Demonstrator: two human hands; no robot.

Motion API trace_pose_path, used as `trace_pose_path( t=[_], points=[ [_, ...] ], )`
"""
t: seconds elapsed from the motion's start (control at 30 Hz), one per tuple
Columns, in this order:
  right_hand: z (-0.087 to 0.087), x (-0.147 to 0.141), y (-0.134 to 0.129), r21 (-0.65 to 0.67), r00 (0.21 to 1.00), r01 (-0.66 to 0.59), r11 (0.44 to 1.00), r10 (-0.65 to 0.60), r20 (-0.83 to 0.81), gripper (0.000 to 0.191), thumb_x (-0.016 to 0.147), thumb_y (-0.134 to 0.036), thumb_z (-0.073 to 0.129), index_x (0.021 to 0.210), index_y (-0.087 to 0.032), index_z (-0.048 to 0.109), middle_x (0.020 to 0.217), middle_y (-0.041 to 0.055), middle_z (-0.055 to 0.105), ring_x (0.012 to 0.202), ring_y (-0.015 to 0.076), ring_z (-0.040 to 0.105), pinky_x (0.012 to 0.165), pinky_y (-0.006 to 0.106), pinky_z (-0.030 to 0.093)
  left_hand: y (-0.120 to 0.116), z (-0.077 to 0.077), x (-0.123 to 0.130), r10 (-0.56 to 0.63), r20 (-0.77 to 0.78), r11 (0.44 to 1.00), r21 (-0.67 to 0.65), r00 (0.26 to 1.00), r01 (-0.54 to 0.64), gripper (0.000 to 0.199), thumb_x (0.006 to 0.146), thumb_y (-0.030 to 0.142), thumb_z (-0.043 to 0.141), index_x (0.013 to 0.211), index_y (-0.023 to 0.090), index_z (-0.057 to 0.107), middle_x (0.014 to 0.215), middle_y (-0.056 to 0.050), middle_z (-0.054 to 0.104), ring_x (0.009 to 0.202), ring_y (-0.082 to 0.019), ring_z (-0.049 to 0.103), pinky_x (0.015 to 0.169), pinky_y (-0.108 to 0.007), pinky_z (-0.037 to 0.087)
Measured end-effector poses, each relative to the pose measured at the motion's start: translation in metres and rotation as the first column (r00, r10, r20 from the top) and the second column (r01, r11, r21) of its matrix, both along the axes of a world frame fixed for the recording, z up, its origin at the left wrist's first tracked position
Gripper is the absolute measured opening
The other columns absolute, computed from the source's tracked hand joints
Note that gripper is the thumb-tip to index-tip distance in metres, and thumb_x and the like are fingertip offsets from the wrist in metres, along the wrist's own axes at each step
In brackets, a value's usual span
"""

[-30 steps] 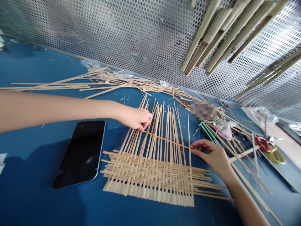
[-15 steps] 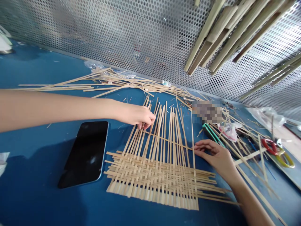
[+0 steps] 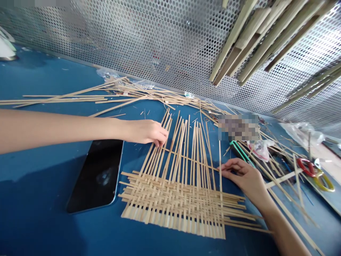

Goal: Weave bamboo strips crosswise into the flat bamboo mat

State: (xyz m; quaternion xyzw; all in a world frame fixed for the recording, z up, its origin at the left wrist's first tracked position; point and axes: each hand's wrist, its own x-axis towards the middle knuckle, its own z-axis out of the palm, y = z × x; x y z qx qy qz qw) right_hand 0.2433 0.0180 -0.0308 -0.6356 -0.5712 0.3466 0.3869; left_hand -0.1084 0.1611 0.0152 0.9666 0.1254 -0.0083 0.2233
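Head view, phone [image 3: 95,176] beside left fingers [image 3: 159,136], seemingly together on bamboo [image 3: 173,202], right fingers [image 3: 231,165] apart

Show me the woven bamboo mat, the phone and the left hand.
woven bamboo mat [image 3: 170,206], head view, on the woven section's middle.
phone [image 3: 96,176], head view, on its dark face.
left hand [image 3: 145,132], head view, on the back of the hand.

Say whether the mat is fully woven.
Partly: the mat is interlaced along its near half; far strips stand loose, crossed by one strip.
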Motion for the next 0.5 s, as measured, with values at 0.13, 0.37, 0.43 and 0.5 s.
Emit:
trace_pose_path(
  t=[0.13, 0.37, 0.43, 0.5],
  points=[
    [-0.001, 0.0, 0.0, -0.013, 1.0, 0.014, 1.0, -0.014, 0.003, 0.038, 0.063, -0.047, 0.084, 0.079, -0.02, 0.063, 0.078, 0.0088, 0.074, 0.076, 0.0256, 0.07, 0.076, 0.04, 0.057, -0.006, 0.001, -0.008, 0.02, -0.002, 1.0, 0.02, 1.0, -0.02, 0.032, 0.096, 0.013, 0.036, 0.097, 0.019, 0.068, 0.109, -0.007, 0.067, 0.088, -0.015, 0.055, 0.084, -0.03, 0.04],
    [0.003, -0.008, -0.002, -0.033, 0.998, 0.067, 0.997, -0.067, 0.007, 0.041, 0.061, -0.052, 0.085, 0.079, -0.021, 0.066, 0.078, 0.0065, 0.074, 0.075, 0.024, 0.067, 0.077, 0.038, 0.054, -0.006, -0.011, -0.023, -0.027, 0.047, 0.999, 0.038, 0.999, 0.025, 0.039, 0.097, 0.009, 0.032, 0.111, 0.019, 0.068, 0.123, -0.009, 0.067, 0.108, -0.018, 0.058, 0.098, -0.034, 0.037],
    [0.004, -0.01, -0.002, -0.032, 0.997, 0.073, 0.997, -0.073, 0.008, 0.043, 0.059, -0.055, 0.085, 0.078, -0.021, 0.066, 0.076, 0.0063, 0.074, 0.071, 0.0234, 0.066, 0.074, 0.038, 0.054, -0.004, -0.017, -0.027, -0.038, 0.072, 0.999, 0.027, 0.997, 0.036, 0.039, 0.097, 0.009, 0.032, 0.11, 0.019, 0.068, 0.122, -0.009, 0.067, 0.115, -0.017, 0.057, 0.103, -0.033, 0.035],
    [0.005, -0.011, -0.002, -0.032, 0.997, 0.073, 0.997, -0.073, 0.004, 0.044, 0.058, -0.057, 0.085, 0.077, -0.022, 0.066, 0.075, 0.0062, 0.074, 0.069, 0.023, 0.066, 0.072, 0.037, 0.054, -0.001, -0.019, -0.028, -0.04, 0.09, 0.999, 0.01, 0.995, 0.039, 0.04, 0.096, 0.007, 0.032, 0.106, 0.021, 0.069, 0.119, -0.007, 0.069, 0.119, -0.016, 0.056, 0.105, -0.032, 0.033]
  ],
)
